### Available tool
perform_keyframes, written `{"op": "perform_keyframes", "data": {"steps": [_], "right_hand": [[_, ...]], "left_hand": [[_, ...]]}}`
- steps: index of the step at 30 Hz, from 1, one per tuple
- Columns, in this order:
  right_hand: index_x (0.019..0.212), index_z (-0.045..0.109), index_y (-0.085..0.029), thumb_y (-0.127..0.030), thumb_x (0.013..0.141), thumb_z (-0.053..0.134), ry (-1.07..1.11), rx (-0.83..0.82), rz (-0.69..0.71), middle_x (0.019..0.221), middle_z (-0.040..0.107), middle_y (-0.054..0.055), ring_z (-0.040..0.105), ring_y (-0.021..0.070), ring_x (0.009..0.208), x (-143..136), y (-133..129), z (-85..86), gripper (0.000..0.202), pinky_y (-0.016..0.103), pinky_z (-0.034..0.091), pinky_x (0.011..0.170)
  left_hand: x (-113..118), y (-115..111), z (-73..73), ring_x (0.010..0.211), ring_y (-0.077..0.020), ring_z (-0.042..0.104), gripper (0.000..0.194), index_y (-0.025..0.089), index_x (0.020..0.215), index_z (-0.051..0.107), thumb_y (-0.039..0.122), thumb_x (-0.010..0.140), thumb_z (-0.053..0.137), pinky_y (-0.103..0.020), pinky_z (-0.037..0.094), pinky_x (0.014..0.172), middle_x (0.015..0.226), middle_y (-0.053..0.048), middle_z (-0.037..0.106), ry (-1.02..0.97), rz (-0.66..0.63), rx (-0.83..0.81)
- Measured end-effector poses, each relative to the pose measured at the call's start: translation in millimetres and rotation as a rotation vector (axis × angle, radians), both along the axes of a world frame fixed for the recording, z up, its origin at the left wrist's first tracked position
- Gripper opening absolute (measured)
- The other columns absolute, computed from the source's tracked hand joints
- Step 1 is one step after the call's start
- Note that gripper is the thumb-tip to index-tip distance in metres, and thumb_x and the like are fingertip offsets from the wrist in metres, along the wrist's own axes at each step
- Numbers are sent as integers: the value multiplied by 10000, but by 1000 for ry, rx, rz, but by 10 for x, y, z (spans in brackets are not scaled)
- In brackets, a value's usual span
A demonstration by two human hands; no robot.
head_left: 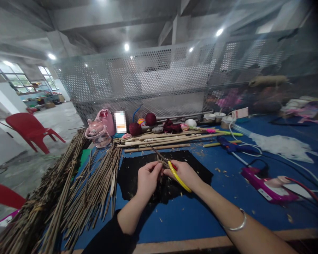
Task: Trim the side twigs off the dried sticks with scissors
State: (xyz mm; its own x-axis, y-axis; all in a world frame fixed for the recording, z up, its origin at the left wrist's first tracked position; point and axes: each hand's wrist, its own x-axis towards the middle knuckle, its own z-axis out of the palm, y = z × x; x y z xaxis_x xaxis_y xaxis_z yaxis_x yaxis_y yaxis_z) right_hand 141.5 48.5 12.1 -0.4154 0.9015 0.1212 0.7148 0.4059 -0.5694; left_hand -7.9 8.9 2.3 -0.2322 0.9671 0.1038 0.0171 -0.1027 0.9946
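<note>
My left hand [149, 179] is closed over the black cloth [132, 176], thumb and fingertips pinched on short thin twigs [160, 180]. Close beside it on the right, my right hand [184, 173] is wrapped around a pair of yellow-handled cutters [181, 180]. The handle curves back toward the wrist, and a bit of red shows near the fingers. Thin dark lengths stick out up and to the left of the fingertips; whether these are blades or twigs I cannot tell. The hands nearly touch, and the fingers hide much of the twigs.
Loose dry stalks [95, 190] lie left on the blue tabletop [201, 225], beside a thick stalk bundle [31, 211]. Bamboo sticks [159, 141], yarn balls [150, 119] and a pink basket [100, 137] stand behind. Right are a blue glue gun [229, 145] and purple power strip [267, 187].
</note>
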Motion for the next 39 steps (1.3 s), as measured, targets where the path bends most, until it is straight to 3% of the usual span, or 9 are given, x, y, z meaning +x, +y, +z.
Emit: {"op": "perform_keyframes", "data": {"steps": [8,15,23,32,39], "right_hand": [[923,482,-207,-495,706,546,-66,41,40,800,592,37,551,170,714,-16,-64,11,366,226,335,581],[900,455,-193,-491,706,546,-42,73,53,858,561,55,529,173,753,-34,-74,-7,367,248,355,633],[825,465,-199,-488,731,523,0,59,48,723,577,9,520,148,639,-57,-56,-80,309,224,325,552],[812,567,-204,-485,738,509,-29,22,13,742,624,33,555,159,655,-52,-32,-8,296,220,331,548],[824,518,-209,-499,731,504,-102,65,-14,714,598,20,539,160,637,-29,-55,19,305,220,304,536]], "left_hand": [[-12,-10,38,564,-119,535,280,119,775,668,373,705,574,-209,422,533,635,-33,625,-3,16,30],[-8,-13,26,592,-128,543,286,115,775,671,370,719,554,-218,429,572,655,-40,636,35,4,54],[12,-25,62,614,-134,561,286,119,817,679,360,722,558,-226,443,602,702,-47,658,31,3,70],[-12,-4,28,582,-130,561,324,119,860,679,383,705,574,-219,443,541,688,-51,656,-40,38,57],[-31,32,-16,535,-118,538,363,109,885,669,402,689,585,-208,423,497,655,-49,641,-59,64,29]]}}
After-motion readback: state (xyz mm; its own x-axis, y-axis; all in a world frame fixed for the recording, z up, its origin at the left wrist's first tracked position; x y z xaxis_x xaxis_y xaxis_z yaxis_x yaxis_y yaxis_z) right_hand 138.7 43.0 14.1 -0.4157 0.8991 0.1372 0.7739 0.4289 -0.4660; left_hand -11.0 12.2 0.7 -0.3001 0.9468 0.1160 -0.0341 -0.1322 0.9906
